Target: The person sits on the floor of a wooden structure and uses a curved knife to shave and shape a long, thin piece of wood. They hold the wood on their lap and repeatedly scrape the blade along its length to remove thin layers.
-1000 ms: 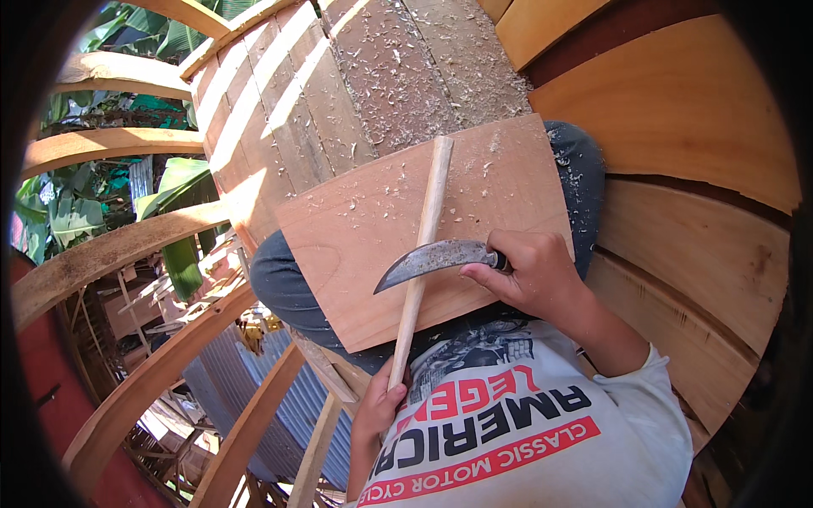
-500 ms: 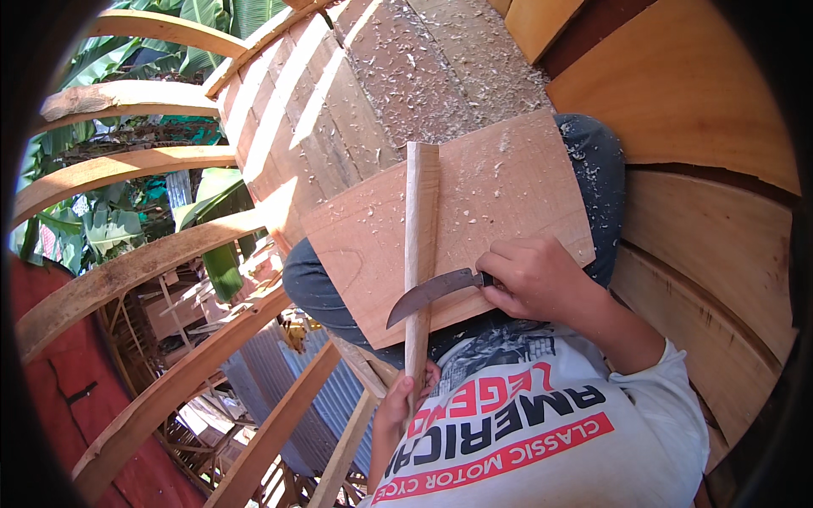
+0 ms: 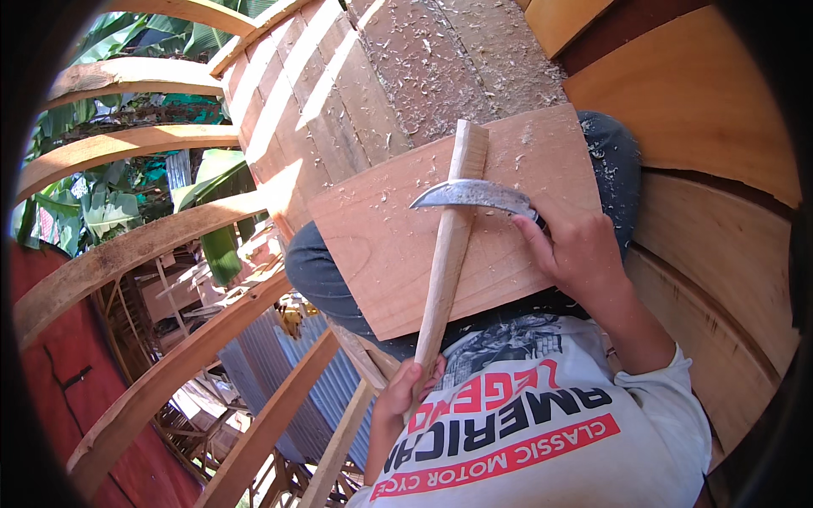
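A pale, squared wooden stick [image 3: 451, 245] slants across a flat wooden board [image 3: 364, 245] that rests on my lap. My left hand [image 3: 401, 391] is wrapped round the stick's near end, close to my shirt. My right hand [image 3: 580, 250] grips a knife [image 3: 474, 195] whose curved blade lies across the upper part of the stick, its tip pointing left. The fingers hide most of the knife's handle. A few small shavings are scattered on the board.
Beyond the board, the plank floor [image 3: 423, 59] is strewn with wood shavings. Wooden panels [image 3: 703, 102] stand close on my right. On the left, wooden slats [image 3: 152, 241] form an open railing, with banana leaves [image 3: 110, 207] and corrugated metal sheets [image 3: 279, 381] beyond it.
My right hand has moved the knife away from me, from the stick's lower part to its upper part. The stick's far end has swung to the right; my left hand keeps its hold.
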Action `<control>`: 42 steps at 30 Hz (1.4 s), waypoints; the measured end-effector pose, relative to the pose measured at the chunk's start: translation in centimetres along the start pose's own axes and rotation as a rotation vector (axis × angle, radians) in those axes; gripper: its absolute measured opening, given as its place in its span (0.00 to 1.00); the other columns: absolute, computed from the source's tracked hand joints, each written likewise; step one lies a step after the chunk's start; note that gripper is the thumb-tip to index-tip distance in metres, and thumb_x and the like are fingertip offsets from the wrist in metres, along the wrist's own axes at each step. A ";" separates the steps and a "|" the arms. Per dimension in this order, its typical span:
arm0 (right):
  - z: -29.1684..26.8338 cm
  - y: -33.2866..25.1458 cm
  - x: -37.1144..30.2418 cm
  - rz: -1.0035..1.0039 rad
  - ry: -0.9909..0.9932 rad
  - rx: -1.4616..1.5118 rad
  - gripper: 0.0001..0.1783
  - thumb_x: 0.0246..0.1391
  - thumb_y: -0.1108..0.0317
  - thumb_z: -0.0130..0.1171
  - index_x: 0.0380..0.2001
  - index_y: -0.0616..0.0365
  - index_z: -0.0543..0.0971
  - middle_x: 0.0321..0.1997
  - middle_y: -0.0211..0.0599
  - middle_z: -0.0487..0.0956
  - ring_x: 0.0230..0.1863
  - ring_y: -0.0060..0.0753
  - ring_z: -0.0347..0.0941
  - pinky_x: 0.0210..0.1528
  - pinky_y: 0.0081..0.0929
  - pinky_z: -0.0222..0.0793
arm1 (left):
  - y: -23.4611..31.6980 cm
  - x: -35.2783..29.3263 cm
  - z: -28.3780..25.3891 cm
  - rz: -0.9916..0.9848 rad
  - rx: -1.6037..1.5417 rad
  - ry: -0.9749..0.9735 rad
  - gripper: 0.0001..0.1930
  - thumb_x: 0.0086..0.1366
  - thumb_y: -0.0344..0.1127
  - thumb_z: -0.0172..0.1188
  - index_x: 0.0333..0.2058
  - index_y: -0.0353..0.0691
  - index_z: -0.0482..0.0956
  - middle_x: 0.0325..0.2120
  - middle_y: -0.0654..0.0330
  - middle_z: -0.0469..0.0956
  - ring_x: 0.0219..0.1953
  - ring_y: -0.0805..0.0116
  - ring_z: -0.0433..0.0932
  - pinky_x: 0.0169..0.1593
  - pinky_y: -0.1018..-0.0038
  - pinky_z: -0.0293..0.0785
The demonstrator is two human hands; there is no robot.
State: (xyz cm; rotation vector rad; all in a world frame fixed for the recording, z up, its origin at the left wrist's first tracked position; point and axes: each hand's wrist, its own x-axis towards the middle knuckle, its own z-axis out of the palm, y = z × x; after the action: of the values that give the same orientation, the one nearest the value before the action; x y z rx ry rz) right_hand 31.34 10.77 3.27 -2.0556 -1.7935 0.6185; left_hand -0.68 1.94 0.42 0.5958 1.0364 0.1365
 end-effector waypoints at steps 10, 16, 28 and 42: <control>0.1 -0.2 -2.0 -0.149 -0.127 0.062 0.18 0.54 0.52 0.60 0.23 0.56 0.75 0.19 0.40 0.75 0.20 0.43 0.75 0.21 0.36 0.68 | 3.2 0.5 2.6 0.108 0.235 0.077 0.31 0.67 0.65 0.39 0.36 0.36 0.68 0.21 0.68 0.61 0.23 0.79 0.57 0.26 0.80 0.52; 1.7 -1.2 -4.0 -0.214 -0.200 0.100 0.18 0.54 0.52 0.60 0.23 0.55 0.75 0.18 0.39 0.75 0.20 0.42 0.75 0.20 0.34 0.69 | 3.4 0.7 2.7 0.150 0.291 0.103 0.30 0.68 0.63 0.38 0.33 0.36 0.67 0.21 0.66 0.61 0.24 0.76 0.58 0.29 0.78 0.55; 1.3 -0.9 -2.1 -0.102 -0.109 0.060 0.18 0.56 0.53 0.59 0.23 0.57 0.77 0.18 0.46 0.75 0.19 0.47 0.75 0.20 0.36 0.70 | 3.3 0.5 3.4 0.178 0.286 0.151 0.28 0.69 0.60 0.39 0.33 0.35 0.67 0.21 0.63 0.62 0.24 0.73 0.60 0.30 0.76 0.57; -0.8 2.4 1.6 0.013 -0.018 0.059 0.19 0.57 0.54 0.57 0.23 0.59 0.76 0.17 0.49 0.73 0.22 0.53 0.74 0.23 0.40 0.69 | 4.0 1.0 3.6 0.197 0.346 0.191 0.25 0.68 0.56 0.44 0.34 0.33 0.67 0.20 0.57 0.65 0.24 0.68 0.64 0.31 0.70 0.62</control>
State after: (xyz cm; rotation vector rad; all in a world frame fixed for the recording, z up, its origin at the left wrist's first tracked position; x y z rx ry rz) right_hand 33.98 12.07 2.52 -2.0305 -1.7515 0.6876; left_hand 3.52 4.19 3.06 1.0155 1.1957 0.1910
